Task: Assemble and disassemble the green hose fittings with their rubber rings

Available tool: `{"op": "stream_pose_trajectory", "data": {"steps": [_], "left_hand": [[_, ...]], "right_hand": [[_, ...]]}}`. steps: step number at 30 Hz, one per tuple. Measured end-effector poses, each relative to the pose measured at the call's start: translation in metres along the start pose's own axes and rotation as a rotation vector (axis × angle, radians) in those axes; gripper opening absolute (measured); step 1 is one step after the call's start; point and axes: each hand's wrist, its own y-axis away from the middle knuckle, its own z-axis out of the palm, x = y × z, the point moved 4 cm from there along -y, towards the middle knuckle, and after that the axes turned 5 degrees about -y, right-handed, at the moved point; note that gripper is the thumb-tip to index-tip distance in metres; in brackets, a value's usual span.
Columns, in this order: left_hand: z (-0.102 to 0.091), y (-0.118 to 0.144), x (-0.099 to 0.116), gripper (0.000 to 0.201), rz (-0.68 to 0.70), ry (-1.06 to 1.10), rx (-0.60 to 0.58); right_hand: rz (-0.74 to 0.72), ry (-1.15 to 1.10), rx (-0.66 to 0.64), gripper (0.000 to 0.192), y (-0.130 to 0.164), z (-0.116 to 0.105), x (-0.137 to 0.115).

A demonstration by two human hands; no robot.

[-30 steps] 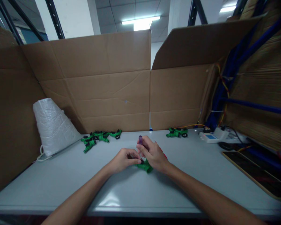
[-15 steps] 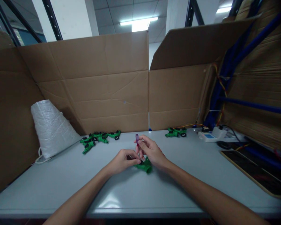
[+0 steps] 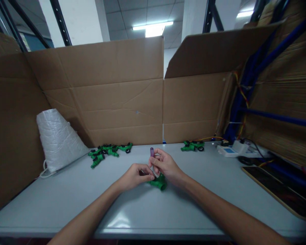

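A green plastic piece (image 3: 158, 183) with a round, hollow-looking end lies at the middle of the table, under my two hands. My left hand (image 3: 140, 173) is closed on its left side, thumb and fingers pinched together. In my right hand (image 3: 164, 164), the fingers close round a screwdriver (image 3: 152, 151) with a purple, see-through handle. It stands nearly upright, its thin shaft running down to the green piece. The tip is hidden by my fingers, so whether it touches a screw cannot be made out.
Several green pieces with black parts (image 3: 105, 149) lie in a group at the back left. More green pieces (image 3: 192, 146) lie at the back right. A white padded bag (image 3: 60, 143) leans at left. Cardboard walls (image 3: 122, 98), a power strip (image 3: 231, 151) and a dark panel (image 3: 277, 190) border the table.
The screwdriver stands slightly straighter and my right fingers have shifted their hold on it. My left hand and the green piece keep their place; the whole view has shifted a little.
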Motion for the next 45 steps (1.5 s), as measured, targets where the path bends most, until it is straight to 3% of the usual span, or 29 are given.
{"op": "stream_pose_trajectory", "data": {"steps": [6,36,45], "left_hand": [[-0.0003,0.0000,-0.0010,0.038,0.001,-0.009,0.009],[-0.0013,0.0005,0.0018,0.036,0.004,-0.006,-0.005],[-0.0044,-0.0002,-0.0041,0.038,-0.007,-0.037,-0.001]], "right_hand": [[0.062,-0.072,-0.040,0.049,0.0037,0.0058,-0.0020],[0.033,-0.006,-0.075,0.049,0.0023,0.0050,0.0001],[0.101,-0.126,-0.058,0.049,0.0043,0.0057,-0.0018]]}}
